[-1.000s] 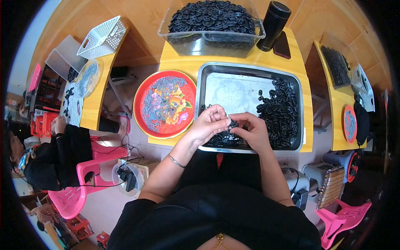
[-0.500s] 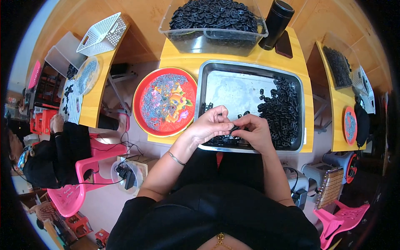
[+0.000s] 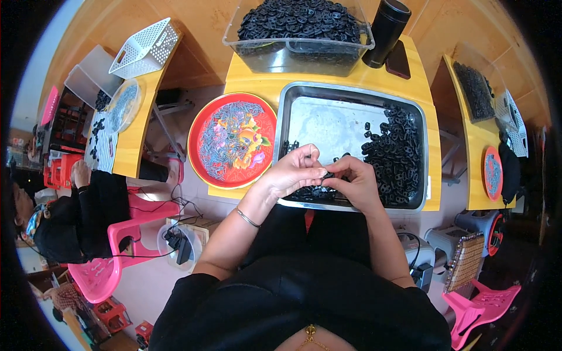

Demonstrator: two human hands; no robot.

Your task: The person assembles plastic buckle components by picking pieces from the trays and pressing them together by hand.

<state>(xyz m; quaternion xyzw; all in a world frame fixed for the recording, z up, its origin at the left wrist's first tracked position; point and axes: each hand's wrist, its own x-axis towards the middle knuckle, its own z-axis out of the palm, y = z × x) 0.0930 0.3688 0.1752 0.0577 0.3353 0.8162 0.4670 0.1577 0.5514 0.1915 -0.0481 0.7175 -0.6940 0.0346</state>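
Pinches one small black piece point(image 3: 329, 176) in narrowed fingers of left hand point(image 3: 293, 174) and right hand point(image 3: 358, 180), over the near side of one metal tray point(image 3: 328, 117), with one red tray point(image 3: 202, 124) at left, one clear bin point(image 3: 293, 59) at far side.

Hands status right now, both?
Left hand: closed in a pinch at the small black piece; too small to tell what it grips.
Right hand: closed, thumb and finger holding that piece.
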